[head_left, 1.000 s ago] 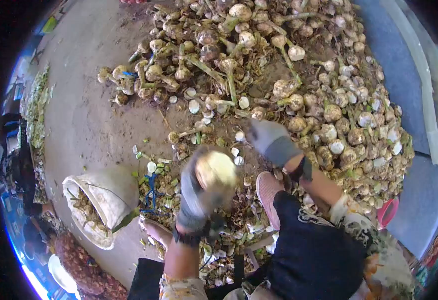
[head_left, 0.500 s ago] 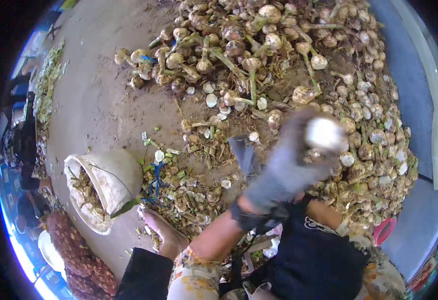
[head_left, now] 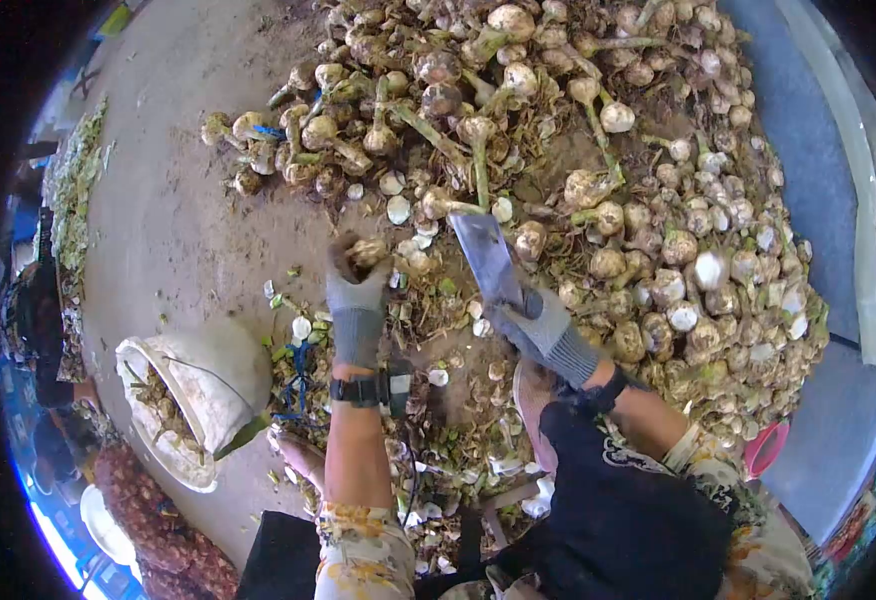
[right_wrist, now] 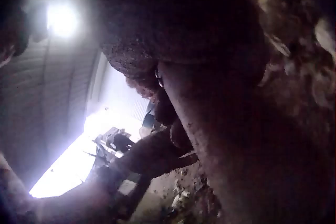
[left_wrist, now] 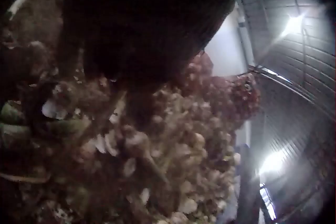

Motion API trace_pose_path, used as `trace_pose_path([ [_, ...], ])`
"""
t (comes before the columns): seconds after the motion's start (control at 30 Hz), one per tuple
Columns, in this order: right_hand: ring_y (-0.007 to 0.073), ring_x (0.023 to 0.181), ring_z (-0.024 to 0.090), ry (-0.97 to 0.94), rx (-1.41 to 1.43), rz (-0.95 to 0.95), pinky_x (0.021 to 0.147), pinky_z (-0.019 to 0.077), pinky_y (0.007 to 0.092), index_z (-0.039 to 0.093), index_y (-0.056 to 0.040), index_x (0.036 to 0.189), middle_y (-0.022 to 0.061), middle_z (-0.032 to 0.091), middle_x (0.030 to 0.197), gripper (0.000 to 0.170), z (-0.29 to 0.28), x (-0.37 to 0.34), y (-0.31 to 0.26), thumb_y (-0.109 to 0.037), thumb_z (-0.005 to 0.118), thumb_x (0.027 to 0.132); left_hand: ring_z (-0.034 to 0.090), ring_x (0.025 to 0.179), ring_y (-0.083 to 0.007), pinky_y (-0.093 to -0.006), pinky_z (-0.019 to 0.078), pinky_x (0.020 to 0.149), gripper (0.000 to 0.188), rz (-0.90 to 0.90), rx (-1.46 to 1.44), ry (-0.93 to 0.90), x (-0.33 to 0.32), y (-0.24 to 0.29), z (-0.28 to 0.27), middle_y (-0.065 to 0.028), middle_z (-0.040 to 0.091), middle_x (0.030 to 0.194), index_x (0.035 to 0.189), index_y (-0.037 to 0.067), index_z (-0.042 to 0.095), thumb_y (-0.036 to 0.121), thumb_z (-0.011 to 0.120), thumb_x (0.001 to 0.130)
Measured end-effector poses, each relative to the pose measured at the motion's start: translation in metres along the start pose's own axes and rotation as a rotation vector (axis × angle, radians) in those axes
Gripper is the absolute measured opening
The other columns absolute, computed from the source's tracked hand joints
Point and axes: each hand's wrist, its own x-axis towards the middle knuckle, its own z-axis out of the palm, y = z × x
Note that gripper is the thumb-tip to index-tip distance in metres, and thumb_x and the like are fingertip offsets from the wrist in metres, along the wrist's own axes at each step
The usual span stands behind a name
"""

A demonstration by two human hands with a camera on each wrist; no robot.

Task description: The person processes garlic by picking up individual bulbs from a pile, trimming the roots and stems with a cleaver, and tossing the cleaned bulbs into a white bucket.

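Observation:
In the head view my gloved left hand [head_left: 358,305] grips a dirt-covered garlic bulb [head_left: 366,255], its fingers curled round it. To its right, my gloved right hand [head_left: 540,328] holds a wide flat blade [head_left: 485,250] that points up and left, apart from the bulb. A blurred white bulb [head_left: 711,270] is over the trimmed bulbs on the right. The left wrist view shows a dark hand [left_wrist: 142,19] above blurred bulbs and scraps. Much of the right wrist view is a dark hand [right_wrist: 178,19]; its grip there is unclear.
Stalked garlic [head_left: 438,95] lies heaped at the top, trimmed bulbs [head_left: 678,310] at the right. A tipped white bucket [head_left: 223,375] with scraps stands at the left. Cut scraps [head_left: 448,430] cover the floor by the feet. A pink container [head_left: 766,450] sits at lower right.
My left hand has gone from the right-hand pile back to the left; the white-cut bulb has left it and it grips another bulb. The blade and my right hand, earlier partly hidden, show clearly.

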Motion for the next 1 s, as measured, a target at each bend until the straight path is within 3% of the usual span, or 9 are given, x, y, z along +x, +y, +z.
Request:
trace_pose_path([
  [0.07,0.0294,0.075,0.064,-0.061,-0.103,-0.136,0.068,0.0506,0.0376,0.059,-0.0047,0.104,0.0124,0.066,0.085,0.04,-0.014,0.014,-0.039,-0.035,0.064,0.078,0.053,0.102,-0.0153,-0.0267,0.0468,0.085,0.055,0.001,-0.159,-0.104,-0.022,0.039,0.012,-0.011,0.052,0.115,0.129,0.003,0.04,-0.01,0.054,0.078],
  [0.17,0.0289,0.074,0.062,-0.039,-0.474,-0.359,0.063,0.0505,0.0402,0.058,-0.0109,0.105,0.0103,0.06,0.081,0.034,-0.024,0.02,-0.08,-0.032,0.061,0.079,0.055,0.1,-0.0157,-0.0274,0.0471,0.084,0.058,-0.021,-0.332,-0.123,-0.04,0.056,0.017,-0.0104,0.053,0.115,0.131,0.002,0.038,-0.01,0.053,0.076],
  [0.27,0.0253,0.075,0.061,0.01,-0.71,-0.669,0.062,0.0511,0.0392,0.057,-0.0133,0.105,0.0073,0.055,0.086,0.033,-0.028,0.019,-0.092,-0.028,0.063,0.076,0.056,0.099,-0.0154,-0.0278,0.0477,0.083,0.062,0.105,-0.041,-0.18,-0.06,0.071,0.015,-0.0121,0.052,0.117,0.134,0.003,0.032,0.001,0.06,0.079],
  [0.37,0.0253,0.076,0.061,-0.048,-0.748,-0.729,0.063,0.0511,0.0396,0.057,-0.0133,0.105,0.008,0.054,0.086,0.036,-0.026,0.014,-0.087,-0.027,0.065,0.073,0.059,0.091,-0.0156,-0.028,0.0498,0.077,0.058,0.137,-0.037,-0.202,-0.075,0.086,0.014,-0.0106,0.058,0.107,0.128,0.003,0.036,0.011,0.066,0.079],
  [0.63,0.0286,0.075,0.061,-0.087,-0.683,-0.693,0.063,0.0511,0.0403,0.055,-0.0121,0.109,0.0107,0.055,0.085,0.04,-0.022,0.0,-0.082,-0.027,0.065,0.072,0.061,0.079,-0.014,-0.027,0.0501,0.071,0.05,0.193,0.026,-0.243,-0.089,0.092,0.008,-0.0075,0.061,0.089,0.117,0.002,0.041,0.012,0.068,0.077],
  [0.67,0.0295,0.074,0.061,-0.092,-0.665,-0.687,0.063,0.051,0.0406,0.055,-0.0117,0.109,0.0114,0.056,0.084,0.04,-0.022,-0.001,-0.079,-0.027,0.065,0.073,0.06,0.078,-0.0139,-0.027,0.0498,0.07,0.049,0.093,0.006,-0.223,-0.091,0.092,0.008,-0.0073,0.061,0.088,0.117,0.002,0.041,0.012,0.068,0.077],
  [0.73,0.0313,0.074,0.062,-0.162,-0.718,-0.355,0.064,0.0507,0.0419,0.055,-0.0106,0.109,0.0133,0.059,0.082,0.039,-0.011,0.013,-0.037,-0.029,0.063,0.075,0.059,0.076,-0.0135,-0.0269,0.0492,0.069,0.047,-0.106,-0.042,-0.192,-0.099,0.109,0.013,-0.0069,0.06,0.087,0.117,0.002,0.041,0.011,0.066,0.078],
  [0.87,0.0346,0.074,0.062,-0.032,-0.675,-0.072,0.065,0.0499,0.044,0.054,-0.0089,0.109,0.0165,0.063,0.082,0.037,-0.032,0.007,-0.017,-0.032,0.058,0.08,0.056,0.085,-0.013,-0.0278,0.049,0.069,0.044,-0.092,-0.151,-0.144,-0.111,0.112,0.01,-0.0076,0.056,0.097,0.117,-0.001,0.04,0.007,0.064,0.081],
  [1.0,0.0319,0.078,0.063,0.047,-0.162,-0.113,0.071,0.0504,0.0388,0.058,-0.0064,0.108,0.018,0.064,0.09,0.038,-0.032,-0.001,-0.026,-0.03,0.064,0.078,0.055,0.099,-0.0168,-0.0312,0.0476,0.086,0.051,0.034,-0.019,-0.132,-0.086,0.073,0.012,-0.0087,0.054,0.112,0.128,0.003,0.038,0.004,0.061,0.083],
])
